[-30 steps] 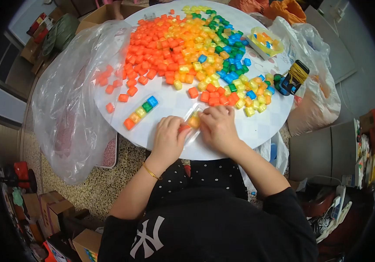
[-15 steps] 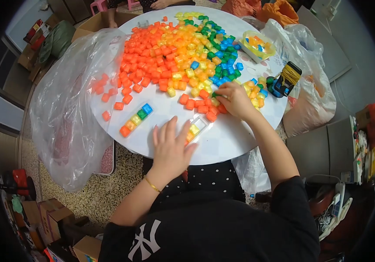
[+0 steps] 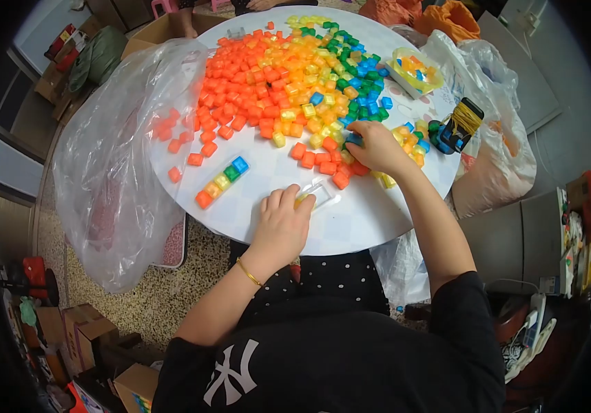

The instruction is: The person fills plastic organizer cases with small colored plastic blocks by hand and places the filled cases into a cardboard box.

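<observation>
My left hand point(image 3: 283, 224) is closed around the near end of a clear plastic case point(image 3: 321, 195) on the white round table point(image 3: 240, 230). A bit of yellow shows in the case by the fingertips; the hand covers the rest. At the edge of the cube pile, my right hand point(image 3: 380, 150) pinches a dark blue cube point(image 3: 355, 140) between thumb and fingers. Loose orange-red cubes point(image 3: 323, 162) lie just left of it. A filled case point(image 3: 222, 182) with a row of blue, green, yellow and orange cubes lies left of my left hand.
A big pile of translucent cubes point(image 3: 261, 79) spreads over the far half. Clear plastic sheeting point(image 3: 113, 158) drapes the left edge. At right are a yellow-lined tub point(image 3: 416, 72), a dark object wound with yellow cord point(image 3: 462, 124) and plastic bags point(image 3: 495, 162). Another person's hand point(image 3: 262, 5) shows at the far side.
My left hand has curled from spread fingers to a grip on the clear case. My right hand has shifted slightly, and a blue cube now shows at its fingertips. The view has shifted a little.
</observation>
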`<state>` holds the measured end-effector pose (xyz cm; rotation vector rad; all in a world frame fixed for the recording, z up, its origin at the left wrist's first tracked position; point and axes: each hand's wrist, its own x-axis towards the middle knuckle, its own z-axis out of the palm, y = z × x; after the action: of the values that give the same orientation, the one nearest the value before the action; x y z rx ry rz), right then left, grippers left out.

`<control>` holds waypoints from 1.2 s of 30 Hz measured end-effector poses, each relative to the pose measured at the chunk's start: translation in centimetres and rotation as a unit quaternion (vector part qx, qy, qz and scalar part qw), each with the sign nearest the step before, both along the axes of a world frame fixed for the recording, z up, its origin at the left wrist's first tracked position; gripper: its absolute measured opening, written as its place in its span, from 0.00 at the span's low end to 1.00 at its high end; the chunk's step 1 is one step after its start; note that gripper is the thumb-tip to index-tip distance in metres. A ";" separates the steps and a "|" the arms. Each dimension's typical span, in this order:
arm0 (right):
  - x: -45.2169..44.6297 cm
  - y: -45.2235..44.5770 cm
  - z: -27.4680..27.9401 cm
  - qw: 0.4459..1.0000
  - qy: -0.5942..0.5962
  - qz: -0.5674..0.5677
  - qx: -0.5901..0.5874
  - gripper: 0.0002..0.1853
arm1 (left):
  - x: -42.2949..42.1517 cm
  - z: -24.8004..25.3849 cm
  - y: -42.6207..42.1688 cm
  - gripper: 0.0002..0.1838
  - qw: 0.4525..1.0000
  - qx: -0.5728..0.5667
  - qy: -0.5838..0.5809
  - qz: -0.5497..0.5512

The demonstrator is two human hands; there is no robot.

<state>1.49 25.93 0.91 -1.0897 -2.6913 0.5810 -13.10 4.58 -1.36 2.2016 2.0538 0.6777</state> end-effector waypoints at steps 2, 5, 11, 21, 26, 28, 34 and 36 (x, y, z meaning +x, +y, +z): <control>0.4 -0.3 -0.3 0.999 0.014 0.015 0.025 0.22 | -0.3 -0.2 -0.3 0.19 1.000 0.009 0.005 0.002; 0.4 0.2 -0.8 0.998 0.032 0.029 0.052 0.21 | -0.4 0.0 -0.4 0.19 1.000 0.021 0.006 0.010; -0.3 -3.2 0.1 0.987 0.124 -0.084 0.066 0.21 | -0.4 -0.6 -0.5 0.21 0.999 0.039 -0.003 0.020; -1.0 -13.9 -3.0 0.975 0.181 -0.006 0.125 0.24 | -0.3 -0.6 -0.2 0.23 0.996 0.056 0.068 0.011; 0.4 -12.5 -3.1 0.969 0.218 0.062 0.100 0.29 | -2.0 0.6 -0.7 0.27 0.998 0.033 -0.056 0.019; 1.2 -11.1 -2.8 0.980 0.117 0.028 0.158 0.28 | -4.8 2.3 -1.3 0.27 0.995 0.053 -0.051 0.061; -0.7 -6.7 -3.1 0.970 -0.008 -0.004 0.242 0.25 | -11.1 1.8 -1.6 0.33 0.990 0.036 0.000 0.139; -1.3 -6.6 -2.0 0.977 0.061 -0.021 0.205 0.25 | -11.5 2.3 -2.2 0.34 0.986 0.085 0.027 0.140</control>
<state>0.15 19.35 -1.10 -0.9564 -2.5163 0.0698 -24.59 2.33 0.98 2.0511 2.4471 0.8550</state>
